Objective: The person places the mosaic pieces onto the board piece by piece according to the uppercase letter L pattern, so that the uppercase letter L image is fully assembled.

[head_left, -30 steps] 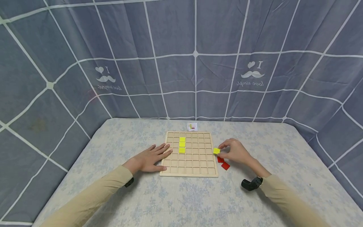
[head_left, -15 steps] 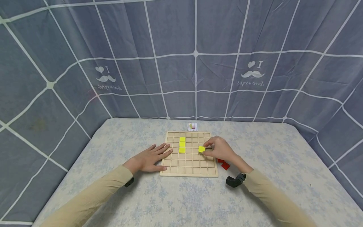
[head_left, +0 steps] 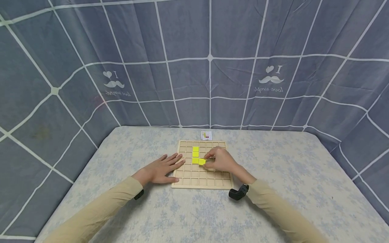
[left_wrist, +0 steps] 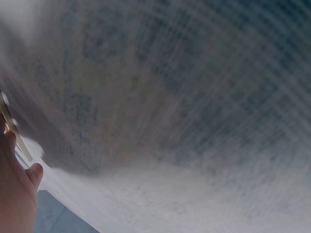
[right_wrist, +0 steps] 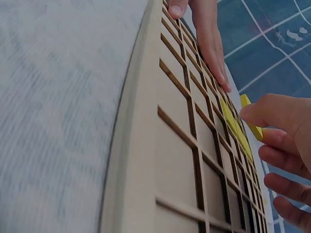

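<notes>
A wooden grid board (head_left: 194, 186) lies on the table, with several yellow square tiles (head_left: 195, 154) in one column of its cells. My right hand (head_left: 223, 160) pinches another yellow tile (head_left: 202, 162) between thumb and fingers, just right of the column's lowest tile. In the right wrist view this tile (right_wrist: 251, 116) is tilted and stands over the board. My left hand (head_left: 161, 169) lies flat, fingers spread, with its fingertips on the board's left edge. The left wrist view shows only part of that hand (left_wrist: 17, 187) beside the board's rim.
A small printed card (head_left: 206, 135) with a coloured grid pattern lies behind the board. The table bears a pale floral cloth (head_left: 182, 216). A blue-grey curtain (head_left: 188, 81) with white lines encloses the back and sides.
My right hand has carried the yellow tile leftward, from beyond the board's right edge to beside the yellow column. The red tiles at the right are now hidden behind it. My left hand stays put.
</notes>
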The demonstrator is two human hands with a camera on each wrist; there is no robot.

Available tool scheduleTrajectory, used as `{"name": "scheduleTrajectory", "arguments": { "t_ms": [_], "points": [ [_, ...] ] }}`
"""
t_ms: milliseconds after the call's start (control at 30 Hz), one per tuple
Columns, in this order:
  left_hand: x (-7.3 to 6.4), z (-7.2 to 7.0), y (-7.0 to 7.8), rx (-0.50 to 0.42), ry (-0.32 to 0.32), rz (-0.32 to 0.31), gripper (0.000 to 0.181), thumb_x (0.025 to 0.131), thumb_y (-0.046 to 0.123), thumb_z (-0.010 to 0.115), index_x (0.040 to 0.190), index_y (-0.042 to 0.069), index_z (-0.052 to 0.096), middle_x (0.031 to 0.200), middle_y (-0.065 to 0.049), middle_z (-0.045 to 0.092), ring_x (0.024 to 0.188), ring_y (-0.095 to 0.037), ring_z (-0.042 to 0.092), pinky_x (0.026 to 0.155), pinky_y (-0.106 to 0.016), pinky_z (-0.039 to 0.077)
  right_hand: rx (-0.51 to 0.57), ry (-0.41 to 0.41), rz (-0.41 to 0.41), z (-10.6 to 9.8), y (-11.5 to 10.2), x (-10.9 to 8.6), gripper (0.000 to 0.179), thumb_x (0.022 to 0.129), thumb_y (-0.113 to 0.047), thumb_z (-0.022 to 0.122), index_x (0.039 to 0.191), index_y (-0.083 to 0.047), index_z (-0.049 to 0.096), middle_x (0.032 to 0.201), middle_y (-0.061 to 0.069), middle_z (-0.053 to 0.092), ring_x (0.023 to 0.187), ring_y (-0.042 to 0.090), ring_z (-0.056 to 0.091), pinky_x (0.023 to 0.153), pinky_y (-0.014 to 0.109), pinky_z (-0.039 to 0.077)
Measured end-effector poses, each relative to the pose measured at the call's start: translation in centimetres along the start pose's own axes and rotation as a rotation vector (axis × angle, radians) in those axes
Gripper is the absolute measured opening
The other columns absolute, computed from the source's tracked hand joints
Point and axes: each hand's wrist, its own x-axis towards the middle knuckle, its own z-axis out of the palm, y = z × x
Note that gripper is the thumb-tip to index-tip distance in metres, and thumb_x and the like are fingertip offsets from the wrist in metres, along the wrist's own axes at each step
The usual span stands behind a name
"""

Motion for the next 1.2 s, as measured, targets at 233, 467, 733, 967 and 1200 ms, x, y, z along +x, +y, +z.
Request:
{"name": "scheduleTrajectory", "arguments": {
  "t_ms": [233,467,733,967,1200],
  "points": [
    [0.1,-0.1,0.1,0.005,-0.011,-0.009,0.077,0.095,0.065,0.036,0.156,0.025,0.012,0.164,-0.003,0.007,0.151,-0.025,0.008,0.12,-0.054,0.014,-0.049,-0.04,-0.028,1.3,-1.2,0.7,0.024,0.073,-0.033,0.082,0.089,-0.015,0.078,0.087,-0.006,0.072,0.082,0.008,0.059,0.072,0.023,0.048],
    [0.2,-0.4,0.3,-0.001,-0.006,0.011,0.076,0.096,0.063,0.038,0.156,0.023,0.015,0.163,-0.005,0.008,0.151,-0.027,0.008,0.12,-0.055,0.014,-0.079,-0.039,-0.014,1.7,-1.5,0.8,0.022,0.072,-0.032,0.083,0.087,-0.017,0.078,0.088,-0.006,0.073,0.08,0.008,0.057,0.069,0.023,0.047],
    [0.2,-0.3,0.1,0.004,-0.01,0.009,0.077,0.095,0.064,0.038,0.156,0.023,0.014,0.164,-0.005,0.007,0.151,-0.026,0.008,0.12,-0.055,0.014,-0.063,-0.066,-0.028,1.7,-1.6,0.7,0.02,0.074,-0.033,0.082,0.089,-0.019,0.078,0.089,-0.007,0.073,0.084,0.009,0.058,0.072,0.024,0.048],
    [0.1,-0.2,0.1,0.013,-0.014,0.005,0.078,0.095,0.065,0.036,0.156,0.024,0.013,0.164,-0.004,0.007,0.151,-0.026,0.007,0.12,-0.055,0.014,-0.064,-0.069,-0.015,2.0,-1.5,0.7,0.021,0.074,-0.034,0.082,0.089,-0.02,0.078,0.091,-0.007,0.073,0.085,0.008,0.058,0.072,0.024,0.048],
    [0.0,-0.2,0.1,0.008,-0.006,0.005,0.077,0.095,0.064,0.037,0.156,0.024,0.014,0.164,-0.004,0.008,0.151,-0.026,0.008,0.12,-0.055,0.015,-0.067,-0.062,-0.009,2.3,-1.5,0.8,0.022,0.073,-0.034,0.083,0.089,-0.02,0.078,0.091,-0.007,0.074,0.086,0.009,0.058,0.074,0.025,0.049]
  ]
}}
